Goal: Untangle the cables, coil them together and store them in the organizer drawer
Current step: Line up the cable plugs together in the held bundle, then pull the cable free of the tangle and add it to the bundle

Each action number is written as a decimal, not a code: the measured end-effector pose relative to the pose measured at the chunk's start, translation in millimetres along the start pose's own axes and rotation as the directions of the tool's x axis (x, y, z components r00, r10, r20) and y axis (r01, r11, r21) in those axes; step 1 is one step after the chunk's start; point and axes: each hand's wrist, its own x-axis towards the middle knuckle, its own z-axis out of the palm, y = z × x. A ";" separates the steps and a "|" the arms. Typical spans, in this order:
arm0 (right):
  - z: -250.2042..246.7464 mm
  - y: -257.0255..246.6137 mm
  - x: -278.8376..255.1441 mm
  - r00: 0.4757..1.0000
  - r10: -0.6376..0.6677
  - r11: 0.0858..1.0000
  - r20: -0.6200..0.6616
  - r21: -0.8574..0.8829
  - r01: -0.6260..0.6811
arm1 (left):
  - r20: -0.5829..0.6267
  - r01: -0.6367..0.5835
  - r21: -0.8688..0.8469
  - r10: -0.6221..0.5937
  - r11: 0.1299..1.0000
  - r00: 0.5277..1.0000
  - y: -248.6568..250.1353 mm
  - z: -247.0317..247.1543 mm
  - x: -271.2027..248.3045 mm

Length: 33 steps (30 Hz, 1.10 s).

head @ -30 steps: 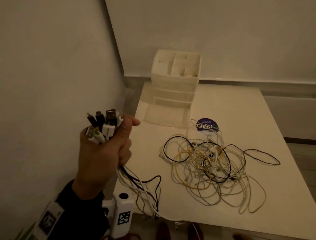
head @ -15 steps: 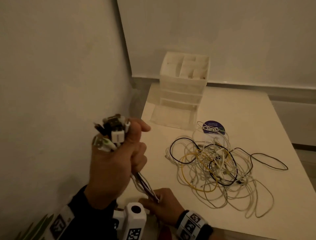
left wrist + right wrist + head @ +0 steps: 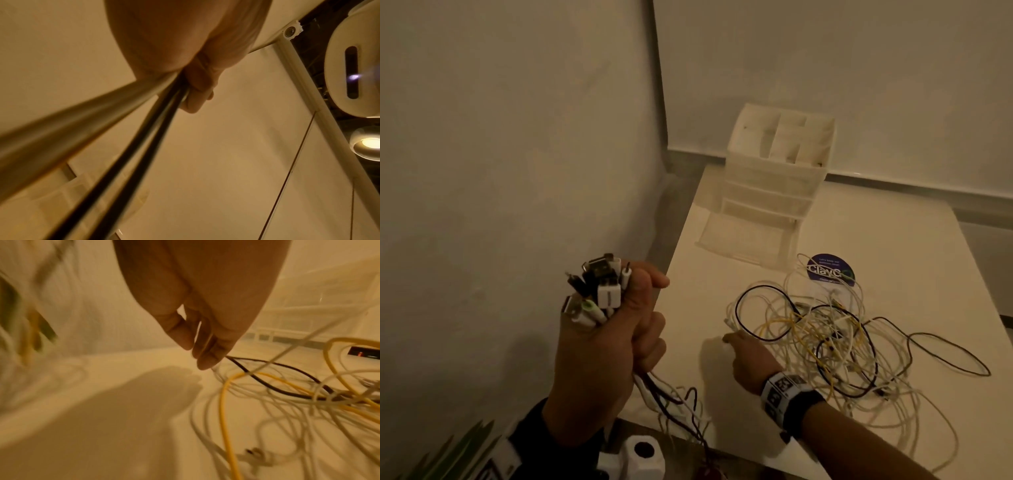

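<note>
Left hand [image 3: 602, 346] is raised off the desk's left edge, fist closed round a bunch of cable ends [image 3: 599, 287]; the plugs stick up above the thumb and the leads trail down from the fist toward the desk [image 3: 893, 246]. Right hand [image 3: 748, 356] reaches to the near left edge of the tangled cables [image 3: 835, 342], fingers extended and close together, tips at a white and a black lead; no firm pinch can be confirmed. The tangle of white, yellow and black leads lies mid-desk, unsorted. The organizer [image 3: 777, 178] stands at the back of the desk with its bottom drawer [image 3: 743, 240] pulled out and apparently empty. Assessment: ends gathered only; untangling, coiling and storing remain outstanding.
</note>
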 end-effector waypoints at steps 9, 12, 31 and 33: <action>25.2 28.6 45.8 0.968 0.126 0.937 -0.215 -0.293 -0.187 | -0.156 0.049 0.054 -0.040 0.997 0.987 3.2 -11.2 -11.0; 20.3 34.2 46.9 0.972 0.146 0.917 -0.183 -0.344 -0.203 | -0.176 0.038 0.060 -0.027 0.997 0.984 3.3 -10.3 -11.1; -36.5 70.1 32.2 0.918 0.230 0.959 -0.324 0.238 -0.156 | -0.208 0.025 0.090 -0.006 0.996 0.978 -2.2 13.2 -16.3; -28.9 69.3 35.0 0.949 0.139 0.990 -0.284 0.065 -0.125 | -0.229 0.041 0.043 -0.031 0.998 0.973 -4.6 11.0 -14.6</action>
